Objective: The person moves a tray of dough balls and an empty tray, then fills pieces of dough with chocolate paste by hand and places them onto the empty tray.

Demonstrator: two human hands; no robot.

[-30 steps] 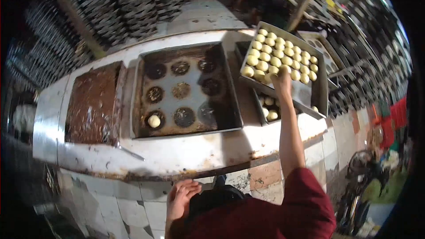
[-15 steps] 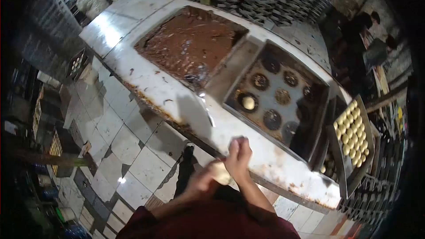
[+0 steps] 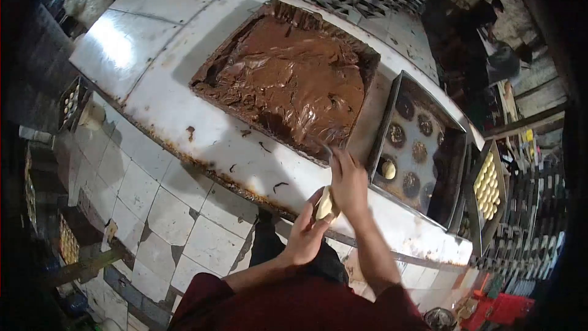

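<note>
My left hand [image 3: 304,236] is closed around a flattened piece of pale dough [image 3: 325,205], held in front of the white counter's edge [image 3: 202,147]. My right hand [image 3: 349,182] is just above it, its fingers pinched on a thin metal utensil [image 3: 328,149] whose tip meets the near edge of a large tray of brown chocolate paste [image 3: 288,79]. To the right lies a dark baking tray [image 3: 450,171] with round greasy marks and one dough ball [image 3: 389,169].
A tilted tray of several raw dough balls [image 3: 488,185] stands at the far right, above racks. Stacked trays line the back wall. Another person [image 3: 484,21] works at the upper right. A tiled floor [image 3: 153,202] lies below the counter, with crates at the left.
The view swung left onto the chocolate tray. My right hand left the dough and reached up to the utensil by the tray's edge; my left hand kept the dough.
</note>
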